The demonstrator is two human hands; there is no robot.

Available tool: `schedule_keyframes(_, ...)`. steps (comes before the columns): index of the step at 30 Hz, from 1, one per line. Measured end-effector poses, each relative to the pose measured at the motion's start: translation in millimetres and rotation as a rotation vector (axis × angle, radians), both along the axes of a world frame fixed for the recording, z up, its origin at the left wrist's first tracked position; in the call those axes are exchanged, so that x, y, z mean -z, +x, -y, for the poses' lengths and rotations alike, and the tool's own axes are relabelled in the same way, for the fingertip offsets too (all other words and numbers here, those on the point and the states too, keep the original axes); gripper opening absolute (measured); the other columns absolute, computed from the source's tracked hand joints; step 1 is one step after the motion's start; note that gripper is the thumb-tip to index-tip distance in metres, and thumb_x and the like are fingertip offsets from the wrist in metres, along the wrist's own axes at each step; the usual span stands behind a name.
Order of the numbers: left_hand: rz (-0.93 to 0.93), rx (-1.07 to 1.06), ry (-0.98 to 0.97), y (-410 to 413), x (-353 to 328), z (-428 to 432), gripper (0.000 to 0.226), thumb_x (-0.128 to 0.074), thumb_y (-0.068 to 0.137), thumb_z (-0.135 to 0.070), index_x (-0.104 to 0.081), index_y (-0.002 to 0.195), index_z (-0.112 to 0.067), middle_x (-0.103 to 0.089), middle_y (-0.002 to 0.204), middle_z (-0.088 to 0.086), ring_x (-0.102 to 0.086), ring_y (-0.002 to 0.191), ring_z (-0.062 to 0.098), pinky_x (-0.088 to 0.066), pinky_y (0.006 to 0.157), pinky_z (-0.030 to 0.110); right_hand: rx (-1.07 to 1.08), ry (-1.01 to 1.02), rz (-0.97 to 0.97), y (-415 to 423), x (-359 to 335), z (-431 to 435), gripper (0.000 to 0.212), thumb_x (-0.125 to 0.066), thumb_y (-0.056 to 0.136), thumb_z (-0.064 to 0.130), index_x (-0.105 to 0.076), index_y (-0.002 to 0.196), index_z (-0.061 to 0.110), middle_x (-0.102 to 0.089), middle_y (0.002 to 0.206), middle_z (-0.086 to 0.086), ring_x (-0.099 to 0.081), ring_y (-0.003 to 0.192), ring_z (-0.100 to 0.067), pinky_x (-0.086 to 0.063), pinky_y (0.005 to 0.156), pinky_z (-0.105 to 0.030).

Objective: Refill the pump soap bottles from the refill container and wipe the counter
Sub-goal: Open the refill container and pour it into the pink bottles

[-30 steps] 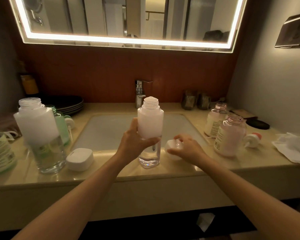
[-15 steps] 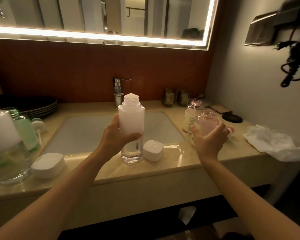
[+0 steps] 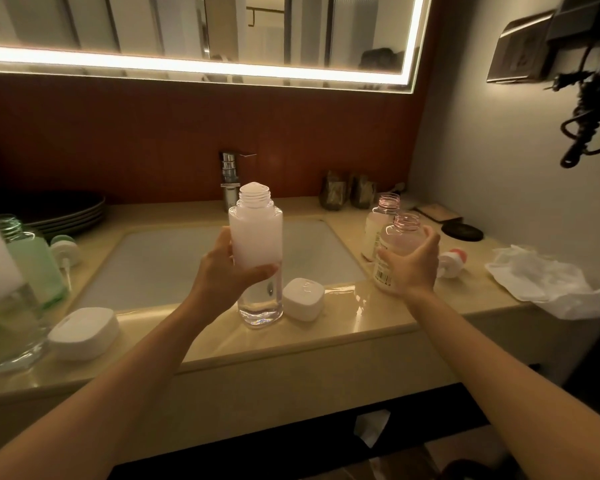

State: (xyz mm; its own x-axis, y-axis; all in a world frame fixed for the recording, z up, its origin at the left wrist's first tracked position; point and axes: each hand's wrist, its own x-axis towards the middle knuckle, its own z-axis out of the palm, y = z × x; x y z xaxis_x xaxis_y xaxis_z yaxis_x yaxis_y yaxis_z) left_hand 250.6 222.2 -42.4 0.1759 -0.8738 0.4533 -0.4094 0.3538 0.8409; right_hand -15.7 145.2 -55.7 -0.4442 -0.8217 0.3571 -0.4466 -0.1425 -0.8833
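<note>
- No word or number is legible anywhere.
- The pink bottle (image 3: 399,242), right of the tall bottle (image 3: 255,244), carries a pale label with a barcode (image 3: 382,277) near its foot. The bars show, but the digits are too small to tell.
- The second pink bottle (image 3: 373,233), right of and behind the tall bottle, has a label of fine print, unreadable.
- The white cap (image 3: 303,299), just right of the tall bottle, bears a faint raised mark, not legible.

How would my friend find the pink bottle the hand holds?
Find the sink. To its right are two capless pink bottles. Yours is the nearer pink bottle, gripped by the right hand; the farther pink bottle stands untouched.
</note>
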Motion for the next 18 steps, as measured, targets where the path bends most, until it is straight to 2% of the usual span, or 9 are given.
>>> schedule_keyframes(5, -0.001, -0.010, -0.004, 5, -4, -2, 0.069, -0.083, 0.063, -0.016, -0.044, 0.119, -0.025, -0.058, 0.109, 0.002, -0.058, 0.096, 0.021, -0.048, 0.068, 0.021, -0.088, -0.185, 0.025, 21, -27, -22, 0.085, -0.078, 0.071, 0.025, -0.027, 0.138, 0.018, -0.040, 0.137, -0.007, -0.042, 0.119, -0.018, -0.044, 0.094, -0.031)
schedule_keyframes(8, 0.025, -0.045, -0.012, 17, -7, -6, 0.071, -0.083, 0.063, -0.016, -0.044, 0.123, -0.022, -0.055, 0.108, -0.001, -0.056, 0.097, 0.021, -0.047, 0.068, 0.023, -0.302, -0.266, 0.127, 49, -44, -43, 0.084, -0.076, 0.073, 0.025, -0.024, 0.139, 0.023, -0.041, 0.132, -0.002, -0.046, 0.117, -0.019, -0.048, 0.093, -0.038)
schedule_keyframes(12, 0.045, -0.123, -0.025, 44, -16, -14, 0.074, -0.084, 0.062, -0.019, -0.044, 0.124, -0.017, -0.055, 0.109, -0.002, -0.056, 0.098, 0.022, -0.047, 0.070, 0.027, -0.584, -0.208, 0.154, 95, -42, -65, 0.073, -0.074, 0.075, 0.024, -0.030, 0.133, 0.021, -0.046, 0.129, -0.008, -0.053, 0.112, -0.025, -0.053, 0.087, -0.043)
schedule_keyframes(18, 0.125, -0.241, -0.029, 82, -23, -31, 0.078, -0.086, 0.059, -0.026, -0.043, 0.123, -0.016, -0.055, 0.114, 0.002, -0.055, 0.101, 0.023, -0.051, 0.077, 0.036, -0.698, -0.160, 0.075, 155, -16, -75, 0.070, -0.076, 0.072, 0.026, -0.033, 0.127, 0.026, -0.051, 0.120, 0.000, -0.054, 0.108, -0.019, -0.052, 0.086, -0.037)
